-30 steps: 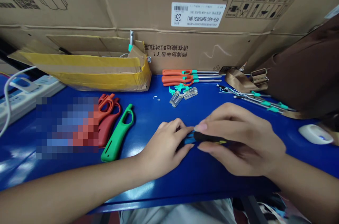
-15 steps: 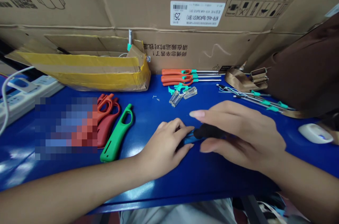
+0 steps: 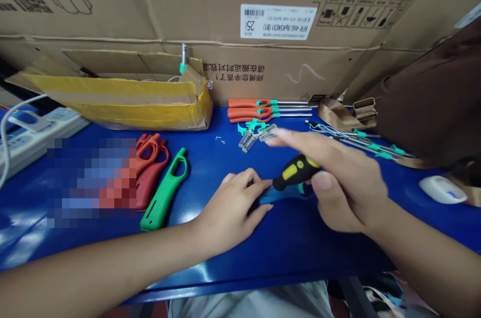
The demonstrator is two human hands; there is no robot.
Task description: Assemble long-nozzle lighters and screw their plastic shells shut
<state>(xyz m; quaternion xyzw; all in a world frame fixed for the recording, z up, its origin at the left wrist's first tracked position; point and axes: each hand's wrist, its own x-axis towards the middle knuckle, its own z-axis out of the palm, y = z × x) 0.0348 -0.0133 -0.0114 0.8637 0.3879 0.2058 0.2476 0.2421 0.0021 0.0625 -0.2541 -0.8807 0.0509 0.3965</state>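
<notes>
Left hand (image 3: pixel 233 203) lies low on the bench (image 3: pixel 225 157), fingers curled. Its thumb and forefinger pinch the near end of a blue part (image 3: pixel 280 196), which lies flat on the bench at centre, between the two hands.

Right hand (image 3: pixel 341 183) grips a screwdriver (image 3: pixel 296 170) with a black handle and yellow patch. The thumb is pressed on the handle and the forefinger is stretched out and blurred. The handle is tilted, its lower end just above the blue part. The tip is not visible.

Left of the hands are a green shell (image 3: pixel 165 190) and red shells (image 3: pixel 152 165), flat, with a pixelated patch beside them. Behind them is a yellow-taped box (image 3: pixel 124 97), open, with a rod standing at its corner. Against the back is a large carton (image 3: pixel 225 17).

At the back of the bench are orange lighters (image 3: pixel 251 109) in a row, with small clear pieces (image 3: pixel 255 136) just in front. To the right are thin metal rods (image 3: pixel 361 140) with teal collars, near a brown bag (image 3: pixel 432 97) with a strap. At far right is a white mouse (image 3: pixel 443 189); at far left, a power strip (image 3: pixel 30 137).
</notes>
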